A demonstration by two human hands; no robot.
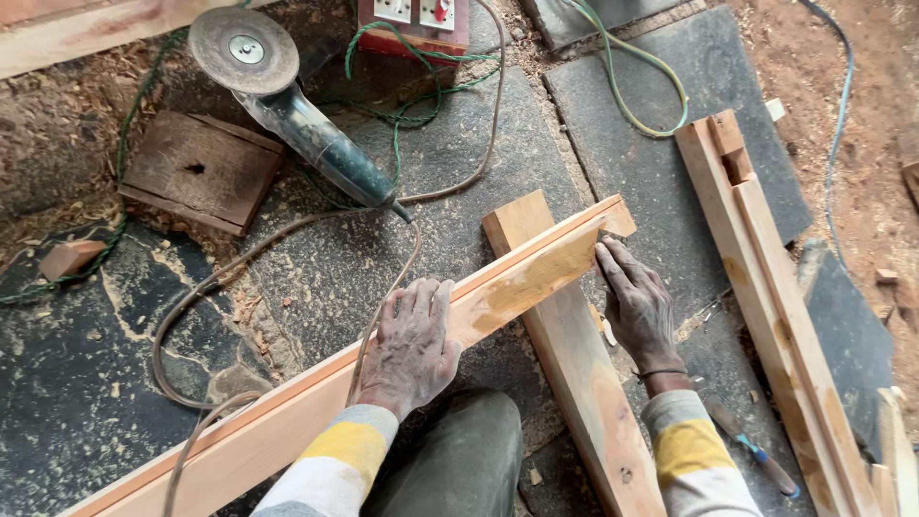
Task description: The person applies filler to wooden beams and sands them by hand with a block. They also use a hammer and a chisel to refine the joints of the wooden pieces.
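A long pale wooden plank (287,412) with a raised moulded edge runs diagonally from the lower left to the upper right, resting across a shorter wooden block (574,373). My left hand (412,345) lies flat on the plank's middle, fingers spread, pressing down. My right hand (637,306) is at the plank's far end, fingertips pressed against a small dark piece (607,237), maybe sandpaper, on the yellowish patch of the wood. Both sleeves are grey with a yellow band.
An angle grinder (287,105) lies on the stone floor at upper left, its cable looping under the plank. A switch box (414,19) sits at top. A dark wood square (201,168) lies left. More wooden rails (766,297) lie right, a screwdriver (756,450) beside them.
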